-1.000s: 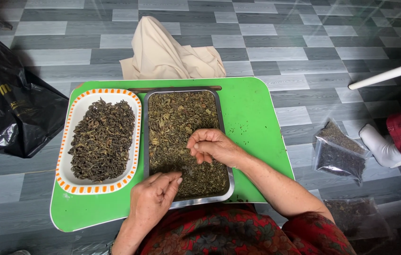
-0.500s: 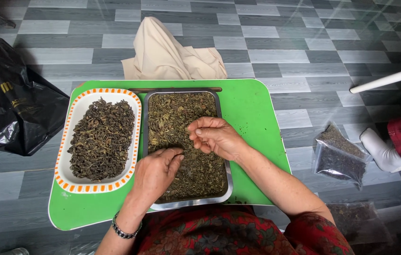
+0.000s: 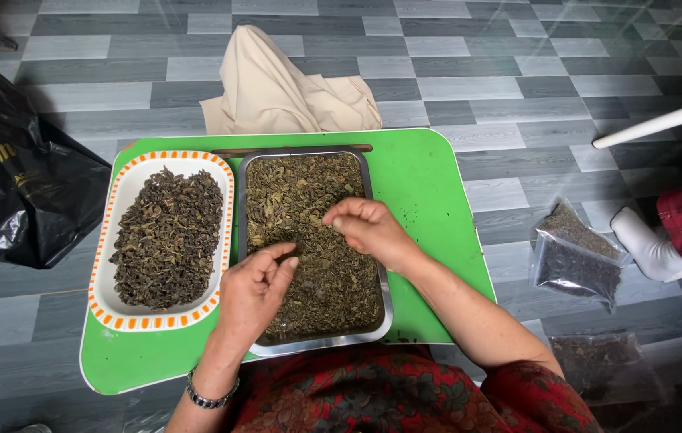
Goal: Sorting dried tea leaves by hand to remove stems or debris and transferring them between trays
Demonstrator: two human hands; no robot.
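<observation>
A green table (image 3: 425,184) carries a metal tray (image 3: 309,346) spread with dried greenish leaves and, to its left, a white dish with an orange-patterned rim (image 3: 124,319) heaped with darker curled leaves. My left hand (image 3: 257,293) hovers over the tray's left part, fingers curled with thumb and fingertips pinched together on small bits of leaf. My right hand (image 3: 369,228) is above the tray's middle, fingers bent and pinching at the leaves. A bead bracelet sits on my left wrist.
A beige cloth (image 3: 285,92) lies on the tiled floor behind the table. A black plastic bag (image 3: 20,188) sits at the left. Clear packets of dried leaves (image 3: 578,256) lie on the floor at the right, near a white chair frame (image 3: 662,124).
My left hand has moved up from the tray's near edge onto the leaves. My right hand has shifted slightly up and right over the tray.
</observation>
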